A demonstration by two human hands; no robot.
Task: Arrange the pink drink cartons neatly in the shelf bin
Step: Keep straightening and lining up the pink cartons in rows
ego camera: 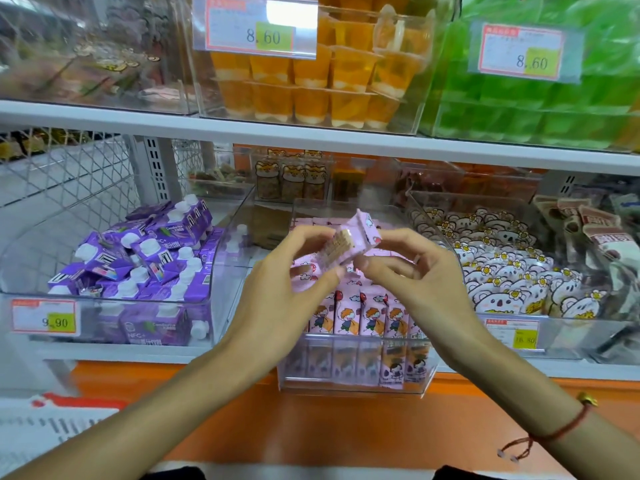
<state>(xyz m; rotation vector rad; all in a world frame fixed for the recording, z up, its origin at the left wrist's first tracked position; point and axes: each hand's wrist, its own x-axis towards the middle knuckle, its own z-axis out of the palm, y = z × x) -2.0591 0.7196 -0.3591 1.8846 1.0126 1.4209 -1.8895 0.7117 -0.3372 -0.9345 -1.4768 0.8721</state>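
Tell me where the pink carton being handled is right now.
In the head view, the pink carton is mid-frame, held tilted between the left hand and right hand, above the clear bin of pink cartons.

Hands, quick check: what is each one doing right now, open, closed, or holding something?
Left hand: fingers pinch the pink carton held above the bin.
Right hand: fingers pinch the same carton from the other side.

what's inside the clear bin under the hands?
The clear bin holds upright pink cartons in a front row, more lying pink behind. Both hands, left and right, hold one carton above it, covering the bin's middle; its floor cannot be seen.
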